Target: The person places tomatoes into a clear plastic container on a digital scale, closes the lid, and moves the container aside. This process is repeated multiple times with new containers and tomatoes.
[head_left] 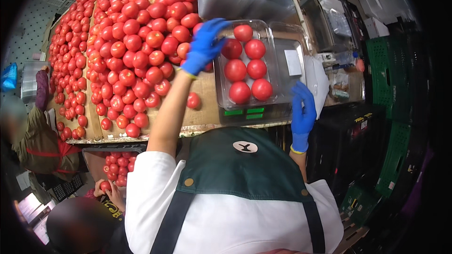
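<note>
So we've got a clear plastic clamshell tray (221,87) sitting on a scale with a green lit display (245,111), and it holds six round red tomatoes (246,68) in two rows, all smooth and evenly coloured. Its see-through hinged lid (289,49) lies flat open to the right, with a white label on it. Our left hand (203,46) (blue glove, fingers loosely curled) is at the tray's left rim, right by the top-left tomato; we can't tell if it's actually gripping anything. Our right hand (302,110), also gloved blue, hangs open with fingers spread just beside the scale's right edge, holding nothing. Left of the tray is a huge heap of loose red tomatoes (127,42) on a brown cardboard-covered table (205,96). Lower left, another person's hand (104,187) holds a tomato near a red crate of tomatoes (117,162).
</note>
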`<state>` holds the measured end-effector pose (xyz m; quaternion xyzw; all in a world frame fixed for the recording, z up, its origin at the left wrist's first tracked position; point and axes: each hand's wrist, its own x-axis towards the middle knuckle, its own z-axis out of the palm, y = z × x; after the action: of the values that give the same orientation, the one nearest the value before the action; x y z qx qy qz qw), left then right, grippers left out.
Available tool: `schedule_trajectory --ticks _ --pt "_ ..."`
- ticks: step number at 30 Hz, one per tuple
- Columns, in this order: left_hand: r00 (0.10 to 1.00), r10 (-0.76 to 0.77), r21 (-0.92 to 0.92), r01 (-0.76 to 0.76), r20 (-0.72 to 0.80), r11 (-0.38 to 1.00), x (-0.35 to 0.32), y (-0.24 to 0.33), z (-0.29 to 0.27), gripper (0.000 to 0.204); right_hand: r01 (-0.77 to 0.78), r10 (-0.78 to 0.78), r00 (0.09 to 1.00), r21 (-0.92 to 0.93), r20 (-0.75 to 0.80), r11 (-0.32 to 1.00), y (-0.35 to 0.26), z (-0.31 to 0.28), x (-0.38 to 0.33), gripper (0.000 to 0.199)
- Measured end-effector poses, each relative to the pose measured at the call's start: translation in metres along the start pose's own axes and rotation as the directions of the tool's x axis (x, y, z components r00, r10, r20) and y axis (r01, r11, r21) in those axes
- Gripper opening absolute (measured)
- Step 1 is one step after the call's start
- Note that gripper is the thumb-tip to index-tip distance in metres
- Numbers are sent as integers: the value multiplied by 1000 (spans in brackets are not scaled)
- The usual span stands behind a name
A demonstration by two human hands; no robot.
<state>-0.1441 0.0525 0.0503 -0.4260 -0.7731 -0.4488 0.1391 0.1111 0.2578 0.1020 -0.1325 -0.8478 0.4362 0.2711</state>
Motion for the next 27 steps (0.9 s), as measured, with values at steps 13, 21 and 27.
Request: schedule_trajectory --ticks 13,21,27 --pt "768 -566 -141 551 -300 823 -95 -1 -134 23 -840 535 278 -68 798 538 40 -43 -43 37" --pt "970 -236 51 233 53 971 -3 -90 35 41 -921 727 341 366 596 132 130 0 -36 36" --pt "939 -295 129 275 175 953 0 -68 26 21 -449 449 893 128 30 884 108 -17 19 18"
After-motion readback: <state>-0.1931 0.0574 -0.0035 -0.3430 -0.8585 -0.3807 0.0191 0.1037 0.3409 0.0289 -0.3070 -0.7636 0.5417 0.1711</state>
